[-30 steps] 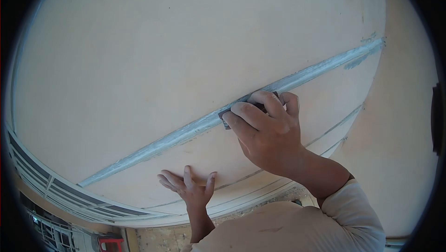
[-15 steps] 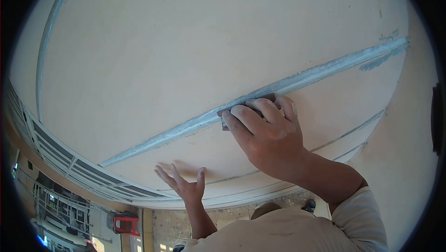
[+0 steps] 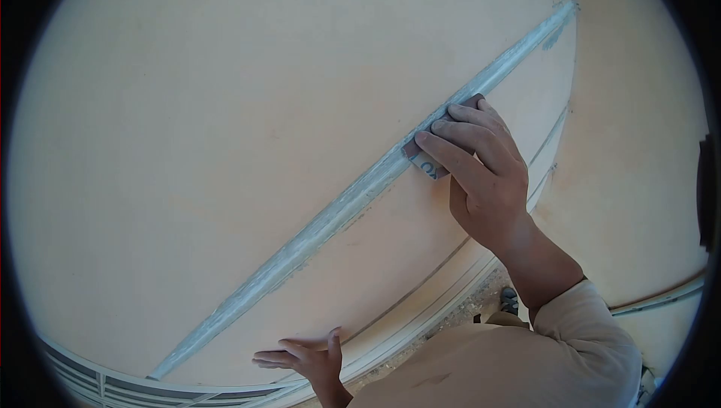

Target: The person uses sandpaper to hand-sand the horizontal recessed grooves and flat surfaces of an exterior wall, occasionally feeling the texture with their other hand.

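My right hand [image 3: 488, 160] grips a folded piece of sandpaper [image 3: 425, 163], brown on its grit side with blue print on the pale back. Fingertips press it against a long grey-white raised strip [image 3: 323, 231] that slants up to the right across the pale wall [image 3: 225, 107]. Dust whitens the fingertips. Lower down, my left hand [image 3: 312, 359] holds nothing; its fingers are spread close against the wall below the strip.
Thin dark grooves [image 3: 424, 288] run across the wall beneath the strip. A pale slatted grille [image 3: 105, 385] borders the lower left. Another wall face [image 3: 631, 182] meets this one at the right. A shoe [image 3: 509, 300] shows on the floor below.
The view has turned, so the strip slants more steeply. My right hand has slid the sandpaper up and to the right along it. My left hand stays low with fingers spread.
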Demonstrator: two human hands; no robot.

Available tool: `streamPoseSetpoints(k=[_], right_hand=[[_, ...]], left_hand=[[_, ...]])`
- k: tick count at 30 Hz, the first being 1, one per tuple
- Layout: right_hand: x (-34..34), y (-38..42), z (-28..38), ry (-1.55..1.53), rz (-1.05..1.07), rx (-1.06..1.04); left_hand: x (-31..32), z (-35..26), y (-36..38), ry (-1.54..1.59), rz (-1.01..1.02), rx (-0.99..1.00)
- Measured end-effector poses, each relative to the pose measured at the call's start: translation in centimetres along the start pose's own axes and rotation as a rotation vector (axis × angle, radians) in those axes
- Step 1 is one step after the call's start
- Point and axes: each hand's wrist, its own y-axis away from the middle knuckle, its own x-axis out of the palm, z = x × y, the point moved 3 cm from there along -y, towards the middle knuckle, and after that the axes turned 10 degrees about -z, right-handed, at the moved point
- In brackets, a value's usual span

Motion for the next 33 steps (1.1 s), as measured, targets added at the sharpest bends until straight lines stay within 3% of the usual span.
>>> streamPoseSetpoints(k=[3, 6, 13, 15, 22, 27, 30, 33], right_hand=[[0.6, 0.3, -0.4, -0.07, -0.036, -0.031], [0.4, 0.3, 0.3, 0.073, -0.087, -0.059], [1.3, 0.8, 1.1, 0.129, -0.152, 0.024], [1.2, 0.9, 0.8, -0.007, -0.181, 0.016], [-0.4, 0.4, -5.4, -0.056, -0.147, -0.095], [-2.2, -0.4, -12.4, 0.088, -0.203, -0.063], [-1.6, 0.1, -11.3, 0.051, -0.183, 0.021], [-1.4, 0.2, -9.8, -0.002, -0.153, 0.067]], left_hand=[[-0.1, -0.2, 0.4, -0.019, 0.043, 0.068], [0.0, -0.6, 0.1, -0.055, 0.016, 0.115], [0.0, -0.5, -0.1, -0.081, 0.026, 0.131], [0.0, -0.5, 0.0, -0.072, 0.029, 0.116], [-0.4, -0.1, -0.4, -0.155, 0.037, 0.15], [-0.8, -1.0, -0.2, -0.143, 0.177, -0.002], [-0.6, -0.4, -0.4, -0.167, 0.235, -0.035], [-0.7, 0.0, -0.1, -0.137, 0.097, 0.071]])
